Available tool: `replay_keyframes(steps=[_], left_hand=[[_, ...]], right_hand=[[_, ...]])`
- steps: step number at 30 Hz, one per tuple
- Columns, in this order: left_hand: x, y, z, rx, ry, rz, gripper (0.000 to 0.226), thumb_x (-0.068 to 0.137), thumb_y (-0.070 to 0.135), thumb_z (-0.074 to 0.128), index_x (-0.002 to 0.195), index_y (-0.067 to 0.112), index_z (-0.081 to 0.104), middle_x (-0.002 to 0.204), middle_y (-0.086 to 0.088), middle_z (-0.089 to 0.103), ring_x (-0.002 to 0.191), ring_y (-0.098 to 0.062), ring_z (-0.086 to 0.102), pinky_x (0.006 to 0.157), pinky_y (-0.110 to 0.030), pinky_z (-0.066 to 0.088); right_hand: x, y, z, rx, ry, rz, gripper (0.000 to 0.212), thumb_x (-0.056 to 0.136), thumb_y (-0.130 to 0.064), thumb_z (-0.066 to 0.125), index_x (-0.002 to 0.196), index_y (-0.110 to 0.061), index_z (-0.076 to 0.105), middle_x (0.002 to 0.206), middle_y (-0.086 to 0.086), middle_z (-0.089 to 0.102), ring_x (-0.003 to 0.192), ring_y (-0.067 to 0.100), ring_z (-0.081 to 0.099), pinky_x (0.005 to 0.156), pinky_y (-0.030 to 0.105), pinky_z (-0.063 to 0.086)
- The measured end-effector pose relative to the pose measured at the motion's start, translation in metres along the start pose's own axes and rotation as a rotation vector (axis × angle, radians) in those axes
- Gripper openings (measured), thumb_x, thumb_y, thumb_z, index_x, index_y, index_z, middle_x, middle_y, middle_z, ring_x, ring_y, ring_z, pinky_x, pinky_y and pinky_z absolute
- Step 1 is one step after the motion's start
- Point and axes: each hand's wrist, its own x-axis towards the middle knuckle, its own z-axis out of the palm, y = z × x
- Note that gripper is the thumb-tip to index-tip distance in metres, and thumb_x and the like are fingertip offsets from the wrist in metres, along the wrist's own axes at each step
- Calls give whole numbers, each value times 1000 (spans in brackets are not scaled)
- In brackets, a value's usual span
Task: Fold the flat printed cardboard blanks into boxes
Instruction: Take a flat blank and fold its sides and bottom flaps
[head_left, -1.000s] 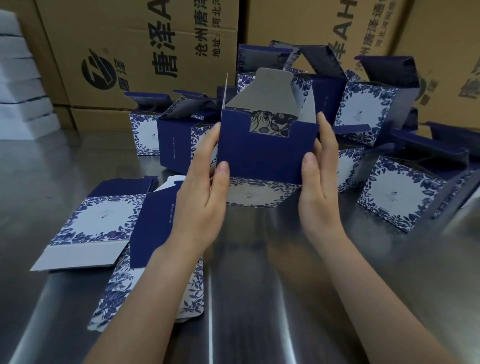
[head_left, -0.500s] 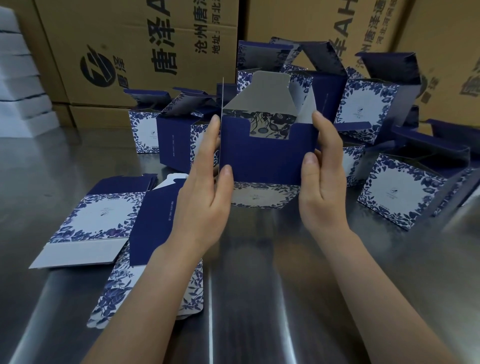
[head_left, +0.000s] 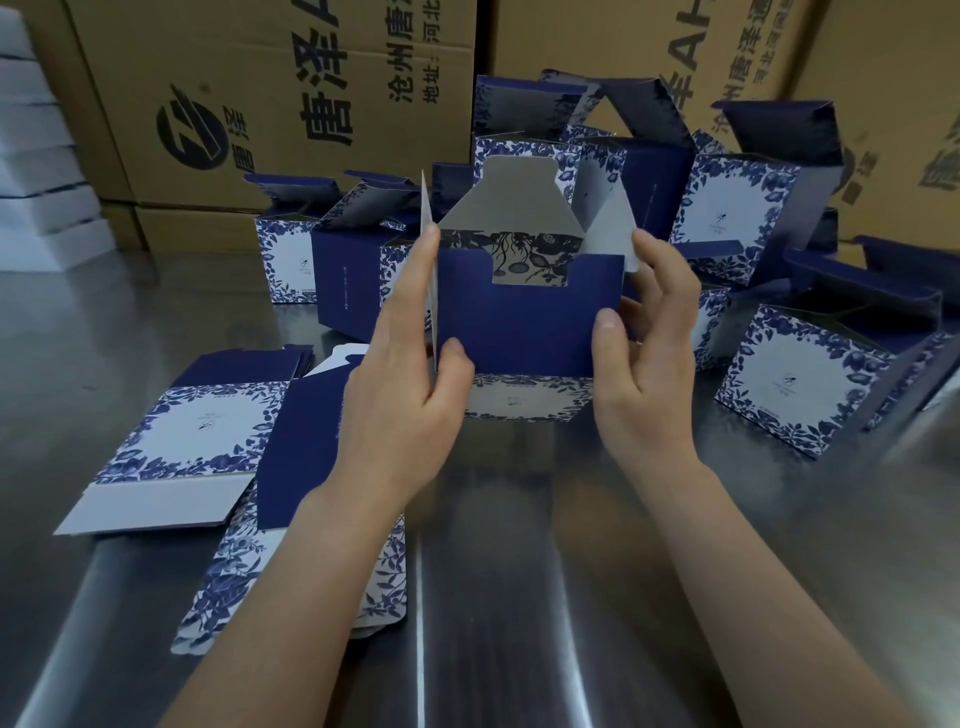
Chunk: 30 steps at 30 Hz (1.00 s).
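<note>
My left hand (head_left: 410, 400) and right hand (head_left: 649, 379) each pinch the half-formed box (head_left: 524, 322) by a side, steadying it and leaving its grey top flaps (head_left: 511, 200) free to fold.

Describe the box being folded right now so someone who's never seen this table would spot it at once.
On the shiny steel table, in front of the brown corrugated cartons, blue-and-white floral cardboard boxes crowd the back. The half-folded navy cardboard box is mid-table, gripped by the left hand and right hand. Only it is hand-held, with pale grey flap insides facing the camera.
</note>
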Motion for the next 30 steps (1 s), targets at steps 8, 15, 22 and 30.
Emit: replay_keyframes(steps=[8, 15, 22, 30], left_hand=[[-1, 1, 1, -65, 26, -54, 73, 92, 24, 43, 143, 61, 6, 154, 16, 37, 62, -20, 63, 55, -50, 53], [-4, 0, 5, -38, 56, -33, 75, 91, 18, 43, 144, 59, 9, 154, 14, 38, 55, -22, 54, 50, -51, 47], [-6, -1, 9, 10, 78, -23, 86, 91, 14, 44, 145, 62, -4, 151, 20, 38, 60, -15, 53, 50, -40, 43], [-8, -1, 12, 101, -3, -10, 72, 92, 8, 39, 152, 44, 23, 158, 12, 30, 111, -14, 45, 84, -48, 50]], right_hand=[[-1, -1, 1, 11, 28, 63, 44, 96, -20, 46, 135, -37, 33, 136, 2, 49, 109, 18, 58, 79, 42, 57], [-2, -1, 3, -1, 62, 79, 52, 91, -6, 53, 133, -31, 34, 139, 3, 45, 117, 21, 55, 82, 50, 55], [-2, 3, 3, -87, 69, 7, 63, 85, 7, 54, 135, -23, 33, 138, -6, 43, 114, 3, 51, 77, 39, 55], [2, 1, -2, -319, -38, -25, 65, 81, 10, 52, 140, -17, 46, 152, 11, 35, 123, 0, 38, 59, 26, 43]])
